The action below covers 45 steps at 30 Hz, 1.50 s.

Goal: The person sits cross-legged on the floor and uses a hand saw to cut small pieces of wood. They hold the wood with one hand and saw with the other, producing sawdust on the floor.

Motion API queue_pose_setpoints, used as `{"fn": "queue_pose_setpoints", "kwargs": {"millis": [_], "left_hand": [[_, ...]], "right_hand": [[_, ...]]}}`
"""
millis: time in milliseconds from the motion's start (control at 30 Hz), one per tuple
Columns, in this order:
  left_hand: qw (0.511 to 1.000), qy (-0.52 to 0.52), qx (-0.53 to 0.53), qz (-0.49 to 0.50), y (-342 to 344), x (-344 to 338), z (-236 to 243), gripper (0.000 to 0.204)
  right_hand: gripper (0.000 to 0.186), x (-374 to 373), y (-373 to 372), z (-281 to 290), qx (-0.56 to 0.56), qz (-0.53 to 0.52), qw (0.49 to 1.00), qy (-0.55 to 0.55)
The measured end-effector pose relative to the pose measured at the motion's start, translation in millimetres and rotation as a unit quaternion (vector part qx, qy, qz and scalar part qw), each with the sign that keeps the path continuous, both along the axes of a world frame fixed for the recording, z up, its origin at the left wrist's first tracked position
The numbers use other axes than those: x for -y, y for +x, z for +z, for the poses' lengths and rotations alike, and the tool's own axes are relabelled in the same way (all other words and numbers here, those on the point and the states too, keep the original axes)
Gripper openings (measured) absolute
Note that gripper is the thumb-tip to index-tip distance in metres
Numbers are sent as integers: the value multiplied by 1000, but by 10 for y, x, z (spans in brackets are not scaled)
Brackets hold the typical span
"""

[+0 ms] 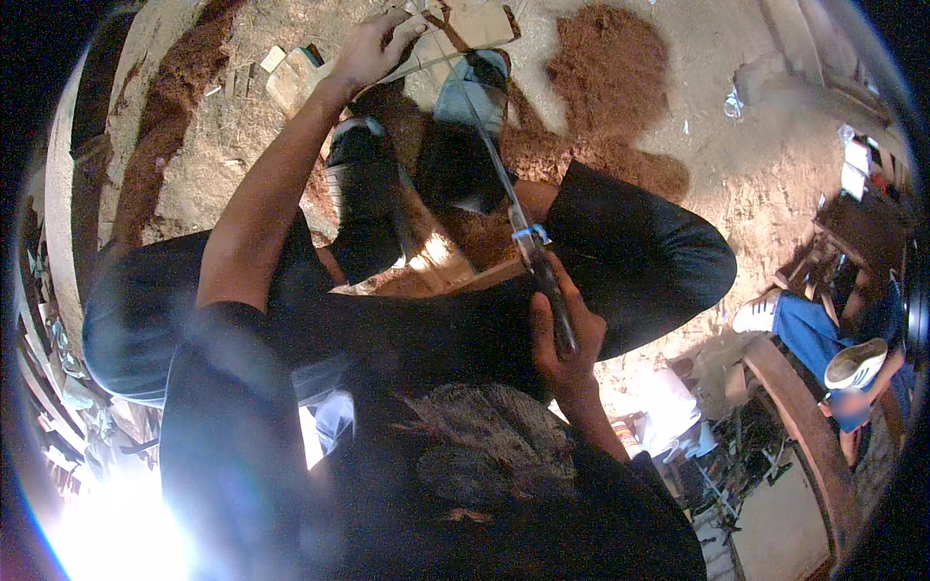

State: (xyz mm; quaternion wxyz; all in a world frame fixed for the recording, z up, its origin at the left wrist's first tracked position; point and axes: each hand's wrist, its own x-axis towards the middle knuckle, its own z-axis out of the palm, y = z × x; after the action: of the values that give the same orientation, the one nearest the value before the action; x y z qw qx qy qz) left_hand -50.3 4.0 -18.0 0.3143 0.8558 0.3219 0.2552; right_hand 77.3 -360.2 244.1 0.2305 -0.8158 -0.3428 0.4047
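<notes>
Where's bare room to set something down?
Pale ground right of the reddish pile looks mostly bare, as does the patch between the right knee and the other person's nearer shoe. Crowded: around the feet, where the long-bladed tool runs from the right hand toward the left hand, and the lower-right clutter.

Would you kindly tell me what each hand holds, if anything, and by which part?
The right hand holds a thin-bladed tool by its dark handle. The left hand is near the far end of the blade; whether it grips anything is unclear.

No words or numbers can be read, not even on the dark shirt [475, 436] at six o'clock.
</notes>
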Motion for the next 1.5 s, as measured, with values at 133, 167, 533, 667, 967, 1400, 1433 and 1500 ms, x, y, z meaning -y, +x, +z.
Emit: {"fn": "queue_pose_setpoints", "kwargs": {"millis": [133, 167, 533, 667, 967, 1400, 1433, 1500], "left_hand": [[999, 38, -21, 24, 61, 61, 74, 40], [999, 22, -16, 27, 52, 73, 47, 40], [999, 41, -26, 15, -6, -61, -125, 40], [999, -2, -30, -18, 26, 17, 121, 37], [999, 7, -52, -13, -16, 21, 103, 39], [999, -10, -52, -8, 9, 42, 165, 40], [999, -6, -52, -9, 10, 42, 168, 40], [999, -11, -49, -6, 9, 42, 138, 41]], "right_hand": [[42, 149, -21, 65, 27, 0, 999, 44], [43, 202, -38, 34, 43, 1, 996, 74], [48, 331, -54, 90, 34, -5, 997, 69], [48, 334, 1, 157, 19, -30, 997, 63], [45, 308, 21, 180, 5, -7, 999, 42], [53, 447, 35, 146, 27, -23, 999, 26], [53, 461, 40, 153, 31, -19, 999, 21], [53, 476, 44, 176, 40, -10, 999, 11]]}}
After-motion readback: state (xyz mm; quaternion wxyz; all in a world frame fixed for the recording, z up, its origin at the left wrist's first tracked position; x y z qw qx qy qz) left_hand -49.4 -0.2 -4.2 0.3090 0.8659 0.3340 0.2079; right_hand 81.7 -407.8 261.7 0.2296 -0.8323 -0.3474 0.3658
